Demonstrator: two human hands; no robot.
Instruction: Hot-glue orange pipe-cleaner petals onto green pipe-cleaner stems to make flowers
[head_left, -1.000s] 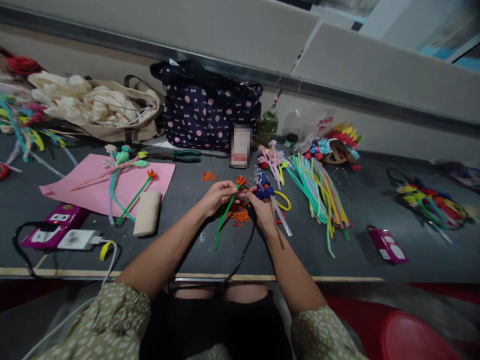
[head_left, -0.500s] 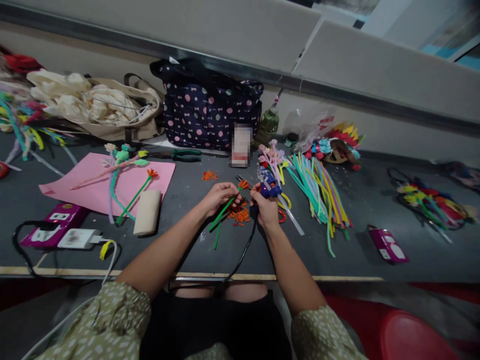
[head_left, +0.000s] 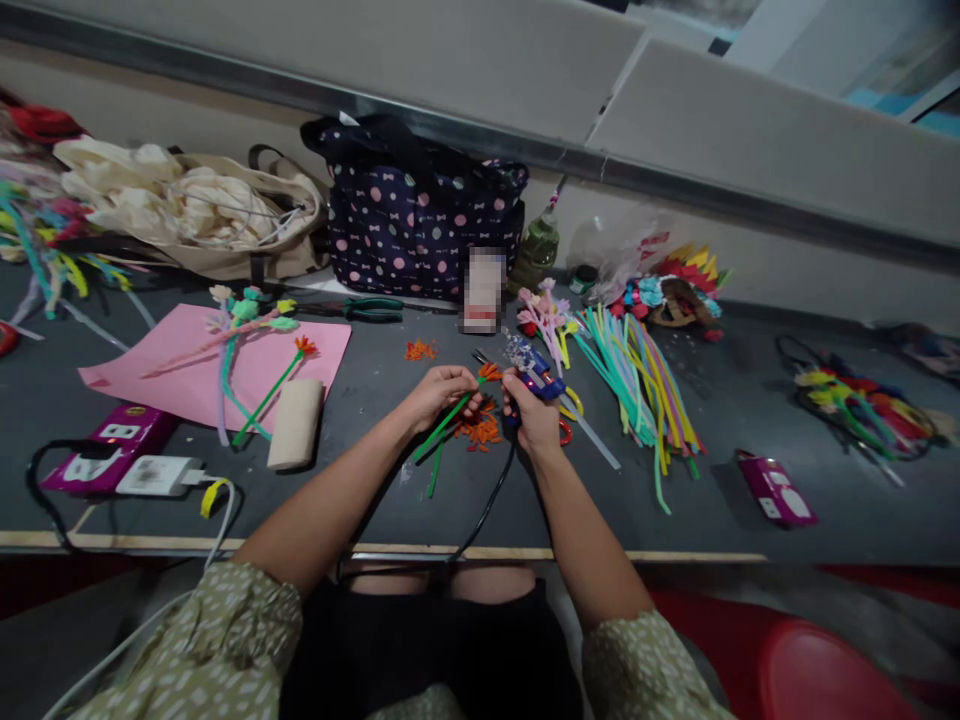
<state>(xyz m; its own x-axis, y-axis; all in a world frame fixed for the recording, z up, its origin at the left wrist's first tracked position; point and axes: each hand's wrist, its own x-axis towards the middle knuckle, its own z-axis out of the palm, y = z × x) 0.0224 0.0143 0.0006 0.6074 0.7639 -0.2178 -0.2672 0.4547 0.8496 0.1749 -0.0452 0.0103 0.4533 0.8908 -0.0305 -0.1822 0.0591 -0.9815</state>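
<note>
My left hand [head_left: 446, 392] pinches a pipe-cleaner flower with a green stem [head_left: 442, 428] and an orange head [head_left: 489, 371]. My right hand [head_left: 531, 408] is wrapped round a blue glue gun [head_left: 537, 372], and a clear glue stick [head_left: 594, 440] sticks out of its back. The gun is just right of the orange head; whether its tip touches the flower I cannot tell. Below the hands lies a pile of orange pipe-cleaner pieces [head_left: 480, 432]. Scissors with yellow and red handles [head_left: 572, 402] lie partly hidden behind the right hand.
A bundle of coloured pipe cleaners [head_left: 637, 385] lies to the right. On the left are pink paper [head_left: 180, 350] with finished flowers, a beige block [head_left: 295, 425] and a purple power strip [head_left: 120, 445]. Pliers [head_left: 367, 309] and a polka-dot bag [head_left: 420, 220] are behind. The gun's black cable [head_left: 491, 500] crosses the front edge.
The glue gun has turned slightly in my right hand, its glue stick shifting right. My left hand has hardly moved and still holds the flower.
</note>
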